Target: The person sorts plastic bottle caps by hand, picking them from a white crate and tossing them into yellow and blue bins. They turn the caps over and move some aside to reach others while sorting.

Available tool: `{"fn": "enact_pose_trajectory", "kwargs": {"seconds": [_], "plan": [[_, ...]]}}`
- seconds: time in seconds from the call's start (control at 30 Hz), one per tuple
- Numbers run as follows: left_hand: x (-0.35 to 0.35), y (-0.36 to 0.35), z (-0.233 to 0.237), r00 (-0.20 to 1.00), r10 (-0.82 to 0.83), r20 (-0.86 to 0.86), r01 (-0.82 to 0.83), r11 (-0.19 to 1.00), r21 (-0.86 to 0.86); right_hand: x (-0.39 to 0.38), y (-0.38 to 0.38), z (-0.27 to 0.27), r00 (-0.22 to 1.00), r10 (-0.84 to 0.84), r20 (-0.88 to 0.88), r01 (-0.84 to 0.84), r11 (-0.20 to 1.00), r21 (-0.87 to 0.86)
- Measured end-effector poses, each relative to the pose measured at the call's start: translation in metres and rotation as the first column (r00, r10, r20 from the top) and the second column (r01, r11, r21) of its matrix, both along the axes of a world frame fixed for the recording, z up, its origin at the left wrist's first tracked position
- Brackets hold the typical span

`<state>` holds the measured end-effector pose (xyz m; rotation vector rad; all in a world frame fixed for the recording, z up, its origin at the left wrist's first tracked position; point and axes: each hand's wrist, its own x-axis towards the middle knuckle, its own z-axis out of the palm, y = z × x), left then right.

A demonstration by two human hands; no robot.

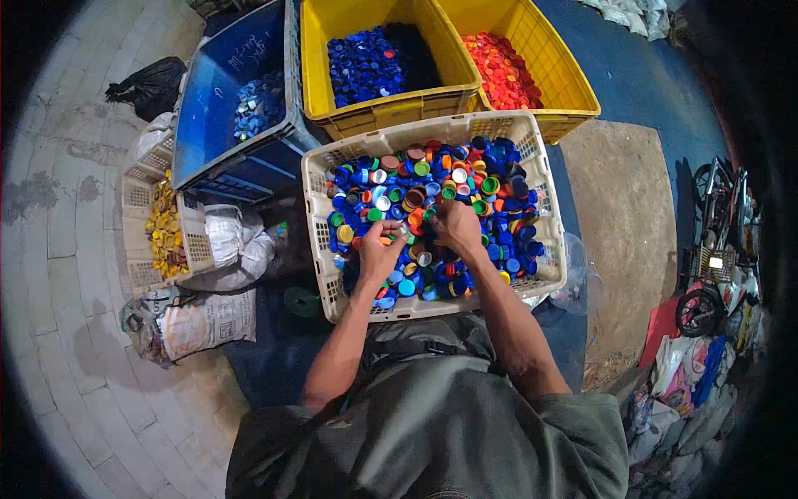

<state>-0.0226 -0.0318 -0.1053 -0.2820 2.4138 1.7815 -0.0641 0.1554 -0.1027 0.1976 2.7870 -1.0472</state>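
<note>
A cream plastic crate [312,218] in front of me is filled with mixed bottle caps [499,224], mostly blue, with green, orange, white, yellow and brown ones among them. Over the middle of the pile, my left hand [382,249] is closed, with a small whitish bottle cap [404,229] at its fingertips. My right hand [459,229] is just to its right, fingers curled downward. A green bottle cap [430,214] shows at its thumb side, and the other fingertips are hidden.
Behind the crate are a blue bin [218,91] of blue caps, a yellow bin [320,50] of dark blue caps and another yellow bin [559,62] of red caps. A smaller crate [137,204] with yellow caps sits left, above a stuffed sack [208,324]. A motorbike [715,249] stands far right.
</note>
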Motion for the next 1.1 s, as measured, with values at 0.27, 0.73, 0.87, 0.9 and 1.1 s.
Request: {"fn": "enact_pose_trajectory", "kwargs": {"seconds": [0.27,0.73,0.87,0.9,1.1], "plan": [[-0.021,0.020,0.017,0.899,-0.425,-0.105,0.307,0.783,-0.541,0.024,0.044,0.037,0.975,-0.203,0.089,0.213,0.970,-0.116],[-0.020,0.005,0.012,0.939,0.074,0.336,-0.243,0.833,0.497,-0.002,0.023,0.030,0.989,0.052,-0.140,-0.033,0.990,0.138],[-0.018,-0.004,0.012,0.886,0.058,0.459,-0.397,0.605,0.690,-0.009,0.015,0.018,0.988,0.105,-0.117,-0.078,0.974,0.212],[-0.020,-0.002,0.024,0.837,0.062,0.544,-0.473,0.581,0.662,-0.009,0.014,0.014,0.982,0.111,-0.150,-0.078,0.974,0.211],[-0.027,0.007,0.007,0.984,-0.077,0.158,0.078,0.997,-0.006,-0.005,0.026,0.009,0.979,0.066,-0.194,-0.067,0.998,0.003]]}}
